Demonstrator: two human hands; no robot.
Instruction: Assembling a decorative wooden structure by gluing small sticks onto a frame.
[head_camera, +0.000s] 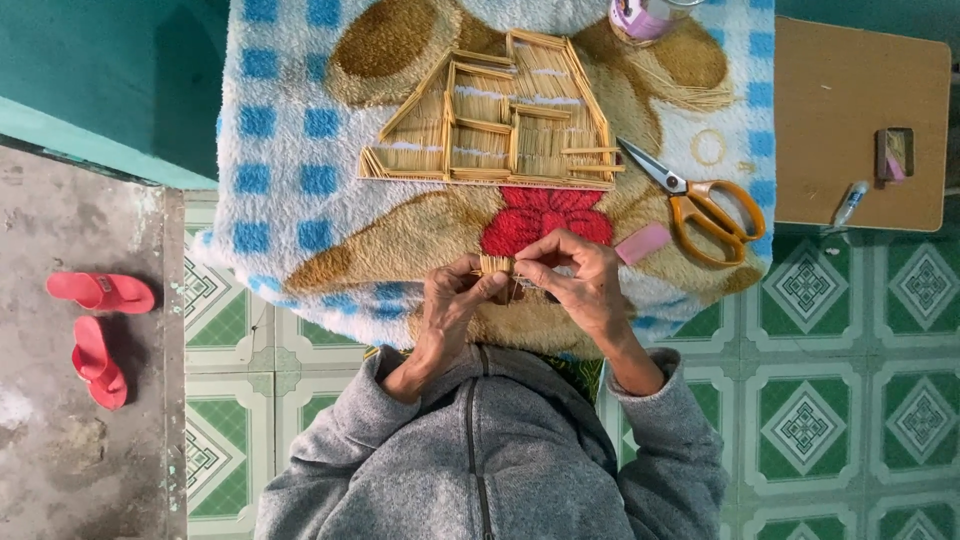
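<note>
While both hands meet at near edge of blanket-covered table (300, 180), left hand (450, 300) and right hand (570, 275) pinch 1 small stick bundle (495, 265) between fingertips, grip narrow, closed on it. Bundle sits just below red bow print; its sticks look upright in view, long axis hard to tell. Stick house (500, 115) lies flat beyond, well apart. 1 orange scissors (700, 205), 1 pink eraser (642, 243) at right. Bare blanket left of hands. 2 red sandals (95, 335) on floor.

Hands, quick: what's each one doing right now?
Left hand: fingers closed on a small bundle of sticks.
Right hand: fingers pinched on the same bundle from the other side.
</note>
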